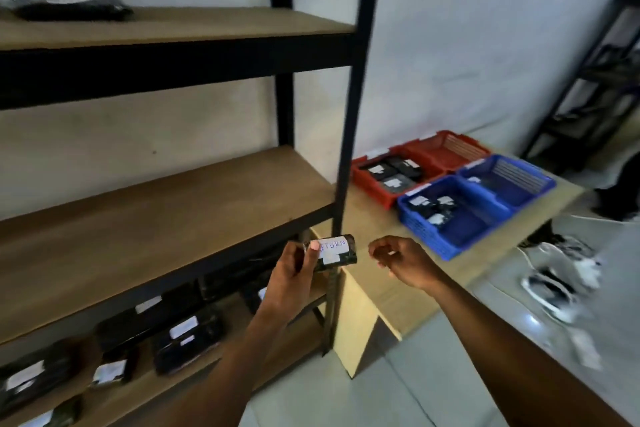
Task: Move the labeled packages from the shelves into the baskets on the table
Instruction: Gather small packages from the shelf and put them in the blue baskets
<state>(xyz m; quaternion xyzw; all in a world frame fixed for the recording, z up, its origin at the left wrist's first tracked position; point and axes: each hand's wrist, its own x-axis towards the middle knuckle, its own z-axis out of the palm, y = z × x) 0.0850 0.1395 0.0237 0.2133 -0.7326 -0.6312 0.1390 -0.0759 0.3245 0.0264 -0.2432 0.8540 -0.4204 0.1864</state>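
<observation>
**Item:** package (337, 250), black wrap, white label reading "…ETURN".
**Location:** low in front of the post (346, 149), off the shelves.
**Left hand** (294, 274): pinches its left end, thumb on the label.
**Right hand** (398, 260): right of the post, loosely curled, empty.
**Baskets** (426, 232): farther right of the post.
**Handling, judged:** small, light, film probably slick. Grip across the short sides, clear of the label.
</observation>
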